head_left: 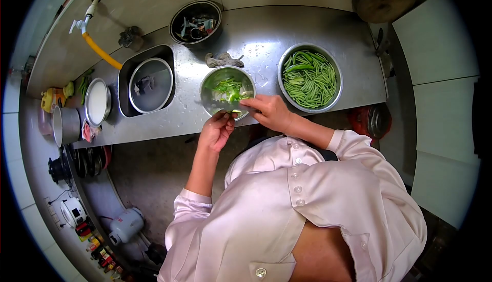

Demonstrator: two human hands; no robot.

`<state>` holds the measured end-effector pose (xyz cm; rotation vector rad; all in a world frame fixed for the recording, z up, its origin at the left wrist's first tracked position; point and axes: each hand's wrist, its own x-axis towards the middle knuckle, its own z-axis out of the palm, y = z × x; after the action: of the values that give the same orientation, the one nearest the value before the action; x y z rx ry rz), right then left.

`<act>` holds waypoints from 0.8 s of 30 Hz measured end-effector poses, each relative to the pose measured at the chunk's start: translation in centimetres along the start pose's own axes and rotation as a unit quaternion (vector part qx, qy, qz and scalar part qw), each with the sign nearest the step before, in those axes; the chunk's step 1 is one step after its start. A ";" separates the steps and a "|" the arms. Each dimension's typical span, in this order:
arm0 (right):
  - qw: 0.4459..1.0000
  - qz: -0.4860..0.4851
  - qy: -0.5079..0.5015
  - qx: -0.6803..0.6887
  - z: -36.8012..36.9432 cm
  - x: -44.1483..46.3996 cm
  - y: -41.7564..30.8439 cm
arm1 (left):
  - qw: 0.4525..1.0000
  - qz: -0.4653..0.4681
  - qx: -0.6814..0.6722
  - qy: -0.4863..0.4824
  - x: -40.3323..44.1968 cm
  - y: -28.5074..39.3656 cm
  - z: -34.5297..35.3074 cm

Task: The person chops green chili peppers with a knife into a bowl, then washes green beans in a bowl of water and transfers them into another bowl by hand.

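Over the near rim of a small metal bowl [204, 88], my two hands are close together. My right hand [270, 112] is closed on a knife, whose grey blade [218, 106] points left across the bowl and is partly blurred. My left hand [219, 129] pinches a small green vegetable piece [235, 111] just below the blade. Cut green pieces [228, 88] lie inside the bowl. To the right stands a larger metal basin [281, 79] full of long green beans [313, 84], with a few thicker green pods on top.
A grey cloth [224, 60] lies behind the bowl, near a dark basin [175, 32] of scraps. Left are a sink [123, 89] holding a water-filled basin [154, 106], a tap [88, 18] with yellow hose, and a pot [66, 125]. The steel counter's front edge [148, 139] runs before me.
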<state>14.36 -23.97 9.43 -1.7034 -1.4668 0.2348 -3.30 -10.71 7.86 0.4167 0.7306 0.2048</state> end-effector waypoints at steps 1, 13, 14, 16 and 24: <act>1.000 0.023 0.007 0.010 0.5 -0.1 0.8 | 1.000 -0.003 -0.011 -0.014 -0.2 0.1 -0.1; 1.000 -0.007 0.006 0.011 0.0 0.7 -0.4 | 0.994 0.080 0.045 0.054 0.7 -0.3 -1.0; 0.999 -0.040 -0.014 -0.016 -0.2 0.7 -0.9 | 0.992 0.094 0.052 0.069 0.7 -0.6 -0.9; 0.996 -0.081 -0.009 -0.036 -0.4 0.8 -1.9 | 0.990 0.104 0.056 0.076 0.8 -0.9 -0.6; 0.991 -0.121 -0.019 -0.052 -0.8 0.7 -2.4 | 0.991 0.086 0.085 0.059 0.9 -1.4 -1.3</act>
<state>13.32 -23.82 11.86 -1.5890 -1.7229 0.0602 -3.52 -11.34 5.83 0.6344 0.8315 0.3338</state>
